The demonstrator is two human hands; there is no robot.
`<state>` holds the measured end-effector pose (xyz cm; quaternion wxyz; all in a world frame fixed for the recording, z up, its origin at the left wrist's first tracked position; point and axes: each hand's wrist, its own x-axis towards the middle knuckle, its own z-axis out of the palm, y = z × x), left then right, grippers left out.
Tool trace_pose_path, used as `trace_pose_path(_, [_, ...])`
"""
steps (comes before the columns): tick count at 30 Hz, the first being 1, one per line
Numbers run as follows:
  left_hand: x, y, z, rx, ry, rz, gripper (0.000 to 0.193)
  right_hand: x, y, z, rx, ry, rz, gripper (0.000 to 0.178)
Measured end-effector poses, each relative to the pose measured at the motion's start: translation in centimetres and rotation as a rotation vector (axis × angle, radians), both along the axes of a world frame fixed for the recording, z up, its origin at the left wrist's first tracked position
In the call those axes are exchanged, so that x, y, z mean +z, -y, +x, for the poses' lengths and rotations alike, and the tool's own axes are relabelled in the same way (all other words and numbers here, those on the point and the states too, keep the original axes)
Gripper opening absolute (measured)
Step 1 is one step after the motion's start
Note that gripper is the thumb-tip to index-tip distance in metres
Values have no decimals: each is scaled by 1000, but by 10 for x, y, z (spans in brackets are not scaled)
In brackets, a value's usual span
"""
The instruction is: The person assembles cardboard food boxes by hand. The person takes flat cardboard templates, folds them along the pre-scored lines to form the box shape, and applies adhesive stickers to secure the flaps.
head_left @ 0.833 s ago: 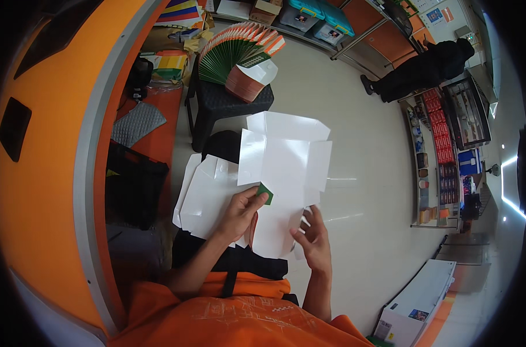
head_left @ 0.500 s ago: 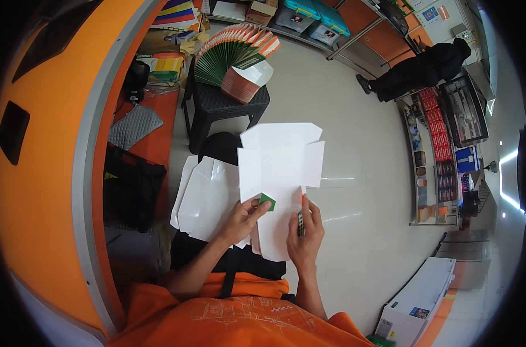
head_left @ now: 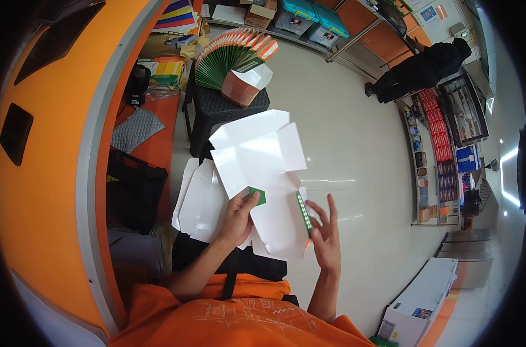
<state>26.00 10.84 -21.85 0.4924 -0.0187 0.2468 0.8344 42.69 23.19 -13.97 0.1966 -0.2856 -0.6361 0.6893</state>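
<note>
An unfolded cardboard box blank [head_left: 268,173], white on its inner face, is held over my lap, tilted to the left. My left hand [head_left: 237,218] pinches its left edge, thumb on a folded-in green corner flap [head_left: 257,196]. At the right edge a side panel with a green checkered pattern [head_left: 304,213] stands folded up. My right hand [head_left: 325,237] is beside that panel, fingers spread and the index stretched out; its thumb side meets or nearly meets the panel. More white box blanks [head_left: 202,199] lie on my lap to the left, partly under the held one.
A black stool [head_left: 228,110] ahead carries a fanned stack of green and orange box blanks [head_left: 231,61]. Along the left runs an orange bench with a black bag [head_left: 133,188]. A person in black [head_left: 419,69] stands far right near shelves [head_left: 433,162]. A white chest freezer [head_left: 419,298] sits lower right.
The box blank has tilted to the left. My right hand has moved right and its fingers have spread, showing more of the green checkered panel. My left hand keeps its pinch.
</note>
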Motion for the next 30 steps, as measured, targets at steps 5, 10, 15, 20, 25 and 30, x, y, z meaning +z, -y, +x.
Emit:
trace_pose_path(5, [-19,1,19,-129,-94,-11,54,-5,18,-2,-171,192,178,69])
trace_pose_path(10, [-11,21,-7,-140,-235,380,119,8,-15,16,-246,166,-77,38])
trace_pose_path(15, [-28,21,-8,-55,-255,251,115,21,-23,26,-130,348,79,42])
trace_pose_path(20, [-19,12,-7,149,-342,-170,70,26,-19,24,-32,351,165,42])
trace_pose_path(25, [-30,13,-1,291,-372,-65,67,34,-25,20,35,373,215,41])
trace_pose_path(30, [-25,29,-22,5,-116,257,126,60,-57,35,22,326,187,39])
